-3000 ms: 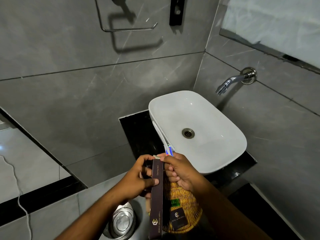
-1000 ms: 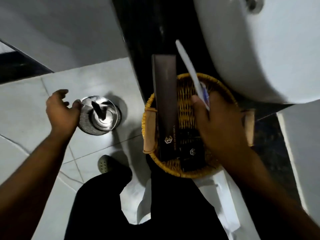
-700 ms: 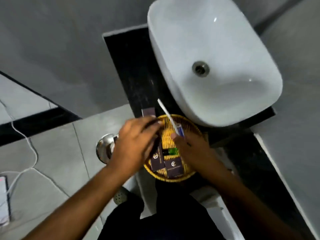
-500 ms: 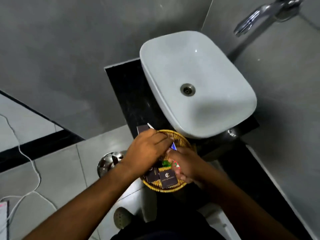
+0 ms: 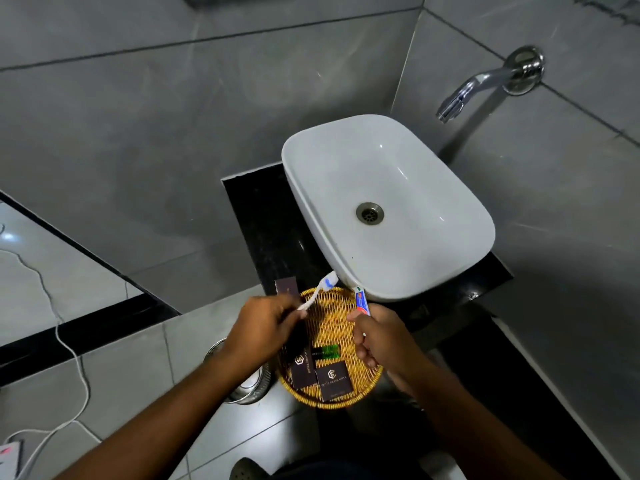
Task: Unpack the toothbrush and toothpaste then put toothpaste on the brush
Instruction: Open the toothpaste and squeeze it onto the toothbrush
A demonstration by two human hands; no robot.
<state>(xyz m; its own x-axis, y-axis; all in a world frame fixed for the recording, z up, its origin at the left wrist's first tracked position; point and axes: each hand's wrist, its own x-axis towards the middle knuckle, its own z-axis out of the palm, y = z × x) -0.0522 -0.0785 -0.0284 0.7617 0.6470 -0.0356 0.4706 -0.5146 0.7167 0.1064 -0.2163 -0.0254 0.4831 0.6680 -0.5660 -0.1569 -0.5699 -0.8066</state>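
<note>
Grey-tiled bathroom; left hand [image 5: 265, 329] fingers grip white toothbrush [image 5: 320, 292], right hand [image 5: 379, 336] small toothpaste tube [image 5: 362, 301].

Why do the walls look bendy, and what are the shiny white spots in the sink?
Head view: the wide-angle lens bows the tile lines near the edges; the spots on the sink are light glare; the toothbrush tip and toothpaste look slightly blurred.
</note>
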